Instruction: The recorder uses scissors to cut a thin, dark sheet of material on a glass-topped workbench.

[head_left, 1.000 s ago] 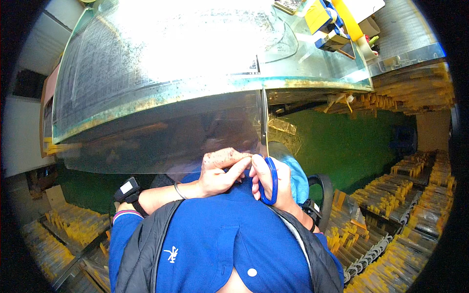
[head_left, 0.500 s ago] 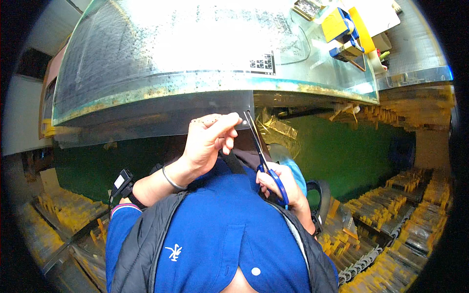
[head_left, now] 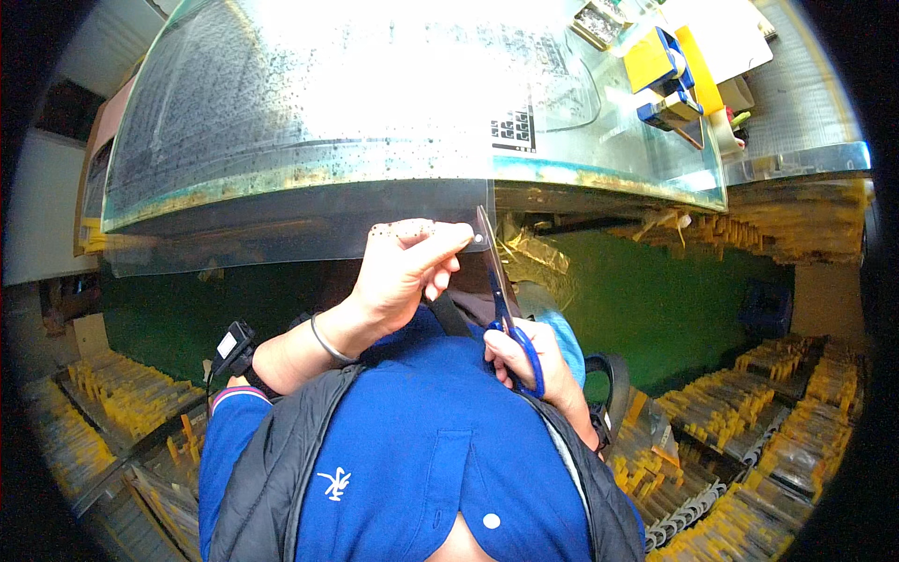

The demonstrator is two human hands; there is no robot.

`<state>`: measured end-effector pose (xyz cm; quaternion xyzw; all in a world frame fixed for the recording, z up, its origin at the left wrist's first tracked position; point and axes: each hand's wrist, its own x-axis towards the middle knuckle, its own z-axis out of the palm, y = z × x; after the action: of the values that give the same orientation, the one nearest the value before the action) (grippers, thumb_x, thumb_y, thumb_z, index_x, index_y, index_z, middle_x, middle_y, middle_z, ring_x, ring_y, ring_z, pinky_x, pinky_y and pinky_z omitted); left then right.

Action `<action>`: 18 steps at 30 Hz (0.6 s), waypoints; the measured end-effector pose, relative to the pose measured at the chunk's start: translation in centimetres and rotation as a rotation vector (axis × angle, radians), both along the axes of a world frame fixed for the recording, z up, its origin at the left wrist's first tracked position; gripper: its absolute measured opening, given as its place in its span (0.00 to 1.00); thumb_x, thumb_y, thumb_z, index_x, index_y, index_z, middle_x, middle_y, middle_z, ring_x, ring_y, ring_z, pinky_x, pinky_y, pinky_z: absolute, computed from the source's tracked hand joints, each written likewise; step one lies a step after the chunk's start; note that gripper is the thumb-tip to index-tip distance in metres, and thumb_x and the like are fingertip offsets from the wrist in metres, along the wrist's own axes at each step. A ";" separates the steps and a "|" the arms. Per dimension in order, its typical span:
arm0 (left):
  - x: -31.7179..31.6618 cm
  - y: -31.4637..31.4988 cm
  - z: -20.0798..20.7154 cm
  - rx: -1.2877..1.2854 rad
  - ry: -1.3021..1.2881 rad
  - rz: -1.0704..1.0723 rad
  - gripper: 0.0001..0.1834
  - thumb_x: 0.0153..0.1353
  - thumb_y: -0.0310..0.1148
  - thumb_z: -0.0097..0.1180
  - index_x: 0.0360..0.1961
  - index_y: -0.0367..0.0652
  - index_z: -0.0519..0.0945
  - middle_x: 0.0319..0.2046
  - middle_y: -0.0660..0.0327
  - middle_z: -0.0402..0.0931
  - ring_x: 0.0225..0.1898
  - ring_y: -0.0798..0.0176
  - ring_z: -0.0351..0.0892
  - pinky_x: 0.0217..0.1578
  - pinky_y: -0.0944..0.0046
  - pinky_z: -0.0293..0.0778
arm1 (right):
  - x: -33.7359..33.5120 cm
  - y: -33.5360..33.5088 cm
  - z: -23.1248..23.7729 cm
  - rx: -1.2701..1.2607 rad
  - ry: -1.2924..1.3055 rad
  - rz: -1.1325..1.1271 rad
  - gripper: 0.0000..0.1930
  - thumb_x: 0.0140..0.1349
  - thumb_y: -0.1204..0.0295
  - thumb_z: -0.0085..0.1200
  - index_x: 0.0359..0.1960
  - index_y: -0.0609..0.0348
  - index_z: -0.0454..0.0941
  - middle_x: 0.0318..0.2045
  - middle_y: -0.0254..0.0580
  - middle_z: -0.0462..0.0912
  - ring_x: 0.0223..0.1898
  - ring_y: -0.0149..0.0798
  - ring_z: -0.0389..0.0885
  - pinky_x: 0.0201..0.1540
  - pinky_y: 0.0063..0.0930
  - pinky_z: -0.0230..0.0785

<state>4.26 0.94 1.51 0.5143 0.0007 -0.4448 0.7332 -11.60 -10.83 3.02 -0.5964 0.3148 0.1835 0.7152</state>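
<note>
A large see-through dark film sheet (head_left: 300, 220) lies over the glass table and hangs past its front edge. My left hand (head_left: 398, 267) pinches the sheet near its lower right corner, thumb on top. A small pale round spot shows just beyond the thumb tip. My right hand (head_left: 538, 361) has its fingers through the blue handles of a pair of scissors (head_left: 497, 281). The blades point away from me along the sheet's right edge, close beside my left thumb. They look nearly closed; whether film lies between them is hard to see.
The glass table (head_left: 599, 183) is lit brightly from beneath. A blue-and-yellow tape dispenser (head_left: 670, 108) stands at its right. Racks of yellow-tabbed hanging sheets (head_left: 721, 403) fill the lower right, with more racks (head_left: 136, 389) at the left. Below lies a green floor (head_left: 637, 290).
The scissor blades, parted at the tips before, have come together. My right hand has moved slightly left, and my left hand with the sheet's corner has shifted a little right.
</note>
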 end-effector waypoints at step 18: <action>-1.0 0.2 0.4 -0.066 0.110 -0.078 0.07 0.53 0.32 0.59 0.29 0.39 0.80 0.17 0.65 0.74 0.13 0.78 0.68 0.11 0.79 0.61 | 0.0 2.6 -1.3 -0.486 -0.191 -0.169 0.16 0.54 0.67 0.57 0.17 0.64 0.69 0.13 0.39 0.66 0.17 0.26 0.60 0.19 0.25 0.56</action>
<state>3.22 1.14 1.91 0.4643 0.0062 -0.5004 0.7307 -11.55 -8.20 1.69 -0.7367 0.3291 -0.0147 0.5906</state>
